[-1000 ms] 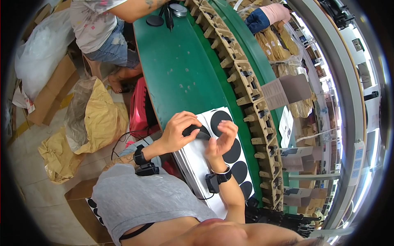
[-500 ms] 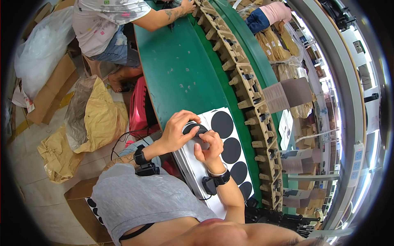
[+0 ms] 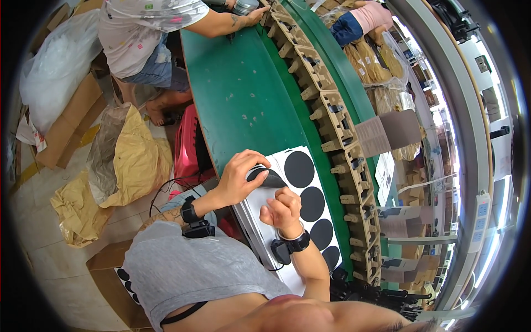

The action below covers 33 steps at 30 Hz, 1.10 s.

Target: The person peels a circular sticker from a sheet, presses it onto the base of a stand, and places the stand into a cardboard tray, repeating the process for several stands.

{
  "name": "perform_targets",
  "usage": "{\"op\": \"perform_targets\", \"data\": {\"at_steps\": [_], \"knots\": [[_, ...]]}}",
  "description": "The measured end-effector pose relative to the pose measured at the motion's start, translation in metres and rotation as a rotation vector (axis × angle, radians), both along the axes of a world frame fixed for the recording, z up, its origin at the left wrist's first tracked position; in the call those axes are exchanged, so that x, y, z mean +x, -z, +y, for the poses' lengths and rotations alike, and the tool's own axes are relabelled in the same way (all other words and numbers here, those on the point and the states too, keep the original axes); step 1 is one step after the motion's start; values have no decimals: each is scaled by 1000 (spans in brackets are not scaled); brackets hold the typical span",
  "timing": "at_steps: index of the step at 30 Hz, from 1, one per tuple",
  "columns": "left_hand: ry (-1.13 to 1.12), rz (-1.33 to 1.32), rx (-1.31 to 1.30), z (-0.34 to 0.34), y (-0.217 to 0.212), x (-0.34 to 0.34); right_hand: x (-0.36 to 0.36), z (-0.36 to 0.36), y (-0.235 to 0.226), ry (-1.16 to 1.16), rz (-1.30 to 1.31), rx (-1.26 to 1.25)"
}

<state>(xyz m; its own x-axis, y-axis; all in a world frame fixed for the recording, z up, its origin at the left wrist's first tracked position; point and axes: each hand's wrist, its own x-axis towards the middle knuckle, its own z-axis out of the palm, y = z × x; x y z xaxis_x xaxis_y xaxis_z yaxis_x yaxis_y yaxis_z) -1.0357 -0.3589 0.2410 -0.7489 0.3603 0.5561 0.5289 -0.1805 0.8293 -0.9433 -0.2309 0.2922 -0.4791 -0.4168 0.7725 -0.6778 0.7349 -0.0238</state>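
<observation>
A white sheet with black round stickers tops a stack of sheets on the green table in front of me. At its far left corner, my left hand pinches one black round sticker between thumb and fingers. That sticker is bent, with its right part raised off the white sheet. Just to the right and nearer, my right hand is closed, its fingers curled in over the sheet. Whether anything sits inside those fingers is hidden. Both wrists wear black straps with small devices.
Tan molded trays holding black parts run in a line along the green table. Across the far end, a co-worker's hand reaches to the trays. A pink-red chair stands at the left; black parts lie near right.
My right hand's fingers have curled inward and dropped slightly nearer me. The sticker's right part now stands up, bent. The line of trays has shifted slightly nearer. The co-worker's arm has moved.
</observation>
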Motion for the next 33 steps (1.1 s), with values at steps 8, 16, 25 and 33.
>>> {"op": "perform_targets", "data": {"at_steps": [8, 16, 25, 33], "knots": [[13, 25, -5, -1, 3, -6, -14, -3, 9, 238, -119, -272], [115, 43, 53, -6, 5, -16, -20, -6, 8, 225, -149, -294], [391, -285, 250, -11, 16, -32, -29, 1, 19, 62, -134, -405], [291, -222, 108, -10, 14, -39, -34, 0, 16, 56, -113, -351]]}}
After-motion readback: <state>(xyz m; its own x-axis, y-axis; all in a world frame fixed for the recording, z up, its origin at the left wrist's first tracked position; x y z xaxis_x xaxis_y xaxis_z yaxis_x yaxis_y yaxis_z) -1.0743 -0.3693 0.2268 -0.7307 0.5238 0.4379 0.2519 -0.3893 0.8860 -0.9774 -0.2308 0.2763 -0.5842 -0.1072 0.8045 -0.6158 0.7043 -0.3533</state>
